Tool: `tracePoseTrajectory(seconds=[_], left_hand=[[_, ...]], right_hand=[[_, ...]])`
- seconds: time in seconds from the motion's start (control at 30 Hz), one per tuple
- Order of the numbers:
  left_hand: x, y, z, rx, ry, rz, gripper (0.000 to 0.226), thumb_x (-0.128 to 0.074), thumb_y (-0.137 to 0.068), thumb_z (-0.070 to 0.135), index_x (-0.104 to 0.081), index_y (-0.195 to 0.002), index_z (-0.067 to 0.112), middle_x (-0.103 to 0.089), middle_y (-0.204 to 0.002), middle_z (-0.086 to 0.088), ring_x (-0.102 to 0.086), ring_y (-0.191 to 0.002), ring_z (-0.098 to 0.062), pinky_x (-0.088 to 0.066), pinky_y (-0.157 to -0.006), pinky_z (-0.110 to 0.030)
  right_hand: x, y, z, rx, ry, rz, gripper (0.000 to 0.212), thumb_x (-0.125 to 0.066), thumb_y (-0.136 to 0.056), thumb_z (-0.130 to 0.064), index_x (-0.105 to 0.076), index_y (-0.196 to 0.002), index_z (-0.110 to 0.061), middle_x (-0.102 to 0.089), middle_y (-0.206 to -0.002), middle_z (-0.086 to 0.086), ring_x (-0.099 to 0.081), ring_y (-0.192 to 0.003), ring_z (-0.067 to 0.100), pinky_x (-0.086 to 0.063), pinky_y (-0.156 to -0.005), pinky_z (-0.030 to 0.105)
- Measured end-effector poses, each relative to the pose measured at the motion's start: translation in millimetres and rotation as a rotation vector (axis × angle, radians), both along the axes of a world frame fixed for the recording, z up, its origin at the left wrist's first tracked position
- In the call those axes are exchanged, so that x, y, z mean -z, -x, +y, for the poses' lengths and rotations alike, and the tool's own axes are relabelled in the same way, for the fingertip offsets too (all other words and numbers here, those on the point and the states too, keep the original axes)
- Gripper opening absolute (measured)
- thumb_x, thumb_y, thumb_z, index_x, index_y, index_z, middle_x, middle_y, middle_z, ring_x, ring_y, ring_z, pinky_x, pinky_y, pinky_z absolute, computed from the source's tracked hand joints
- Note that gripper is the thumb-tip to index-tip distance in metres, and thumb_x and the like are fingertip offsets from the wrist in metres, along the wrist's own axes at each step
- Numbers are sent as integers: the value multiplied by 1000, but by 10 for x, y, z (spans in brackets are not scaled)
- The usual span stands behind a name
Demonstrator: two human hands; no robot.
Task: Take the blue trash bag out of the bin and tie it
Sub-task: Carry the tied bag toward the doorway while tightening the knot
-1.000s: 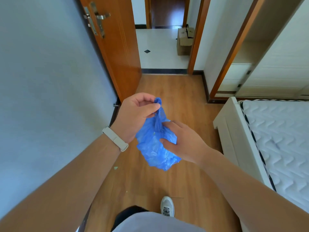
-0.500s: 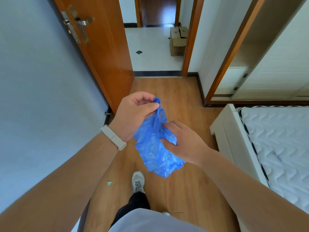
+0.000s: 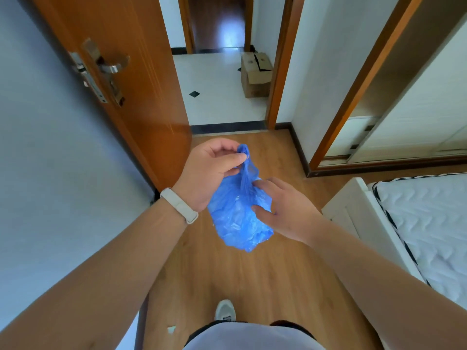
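One blue trash bag (image 3: 238, 218), crumpled, mid-air above wood floor (image 3: 265, 274). Gathered neck pinched in left hand (image 3: 209, 173); right hand (image 3: 285, 208) half-open, fingertips on bag's right side. One shoe (image 3: 225, 310) near, partly hidden. Bin unseen.

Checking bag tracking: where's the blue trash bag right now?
Head view, centre frame: the blue trash bag hangs above the wooden floor, its gathered neck pinched by the left hand, with the right hand against its right side.
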State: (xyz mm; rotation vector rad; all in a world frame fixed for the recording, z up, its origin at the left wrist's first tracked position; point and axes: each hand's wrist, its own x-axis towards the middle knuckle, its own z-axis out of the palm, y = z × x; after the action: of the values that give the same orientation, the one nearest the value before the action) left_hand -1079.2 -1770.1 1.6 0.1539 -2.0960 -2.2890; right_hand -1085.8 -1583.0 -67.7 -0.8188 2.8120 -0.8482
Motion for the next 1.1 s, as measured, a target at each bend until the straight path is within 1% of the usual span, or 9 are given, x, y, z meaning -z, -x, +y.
tracePoseTrajectory(seconds=[0.2,0.37,0.5,0.57,0.7,0.8,0.97,1.03,1.1], left_hand=[[22,529,-254,25,-31,-5,18,-65,-82,0,-69,-77,18,-70,-79,-5,-64,-75,-18,-53,-74,-29],[108,1016,-370,22,-42,-19,16,-65,-82,-1,-69,-79,15,-70,-81,-8,-66,-76,-20,-54,-75,-31],[201,1495,-355,19,-20,-41,12,-66,-81,0,-69,-83,11,-69,-85,-13,-65,-80,-24,-56,-83,-41],[224,1767,-334,5,-13,-55,11,-65,-82,-1,-68,-83,9,-68,-85,-15,-64,-80,-26,-56,-85,-43],[228,2378,-276,-23,-1,-92,13,-64,-82,-3,-67,-82,9,-68,-82,-11,-65,-75,-20,-56,-75,-32],[164,2826,-202,-17,32,-108,11,-64,-82,-2,-67,-88,7,-68,-85,-12,-65,-76,-20,-54,-74,-29],[-1,3431,-81,-32,60,-89,11,-64,-82,-3,-65,-87,7,-67,-81,-10,-64,-68,-15,-54,-68,-25],[-51,3632,-52,-31,45,-75,11,-63,-83,-3,-65,-88,6,-67,-81,-11,-63,-70,-18,-55,-70,-26],[-97,3823,-40,-29,27,-64,12,-63,-83,-3,-65,-87,7,-67,-82,-12,-63,-73,-21,-55,-71,-27]], right_hand=[[12,447,-393,15,33,-29,51,-59,-85,-39,-43,-133,-29,-53,-123,-9,-54,-105,14,-48,-85,34],[72,877,-516,13,50,-43,52,-60,-86,-38,-44,-134,-26,-52,-126,-8,-54,-106,14,-46,-84,31],[163,1355,-511,6,64,-66,50,-60,-87,-37,-45,-133,-26,-52,-127,-8,-53,-106,14,-47,-84,31],[227,1650,-513,-6,84,-77,48,-60,-86,-35,-46,-131,-25,-52,-126,-7,-55,-106,16,-48,-85,34],[303,2340,-493,-34,101,-103,47,-58,-85,-31,-46,-130,-26,-51,-126,-6,-58,-102,23,-50,-83,42],[261,2836,-430,-40,122,-109,44,-57,-85,-27,-48,-128,-26,-52,-123,-6,-59,-94,23,-50,-79,44],[120,3502,-353,-66,156,-86,39,-57,-86,-23,-52,-124,-25,-51,-110,-12,-49,-89,7,-48,-75,32],[62,3726,-338,-67,165,-62,39,-57,-86,-23,-52,-124,-24,-52,-110,-11,-47,-90,5,-46,-75,29],[16,3905,-322,-60,173,-47,40,-57,-86,-24,-52,-125,-25,-52,-109,-12,-49,-91,7,-46,-75,27]])
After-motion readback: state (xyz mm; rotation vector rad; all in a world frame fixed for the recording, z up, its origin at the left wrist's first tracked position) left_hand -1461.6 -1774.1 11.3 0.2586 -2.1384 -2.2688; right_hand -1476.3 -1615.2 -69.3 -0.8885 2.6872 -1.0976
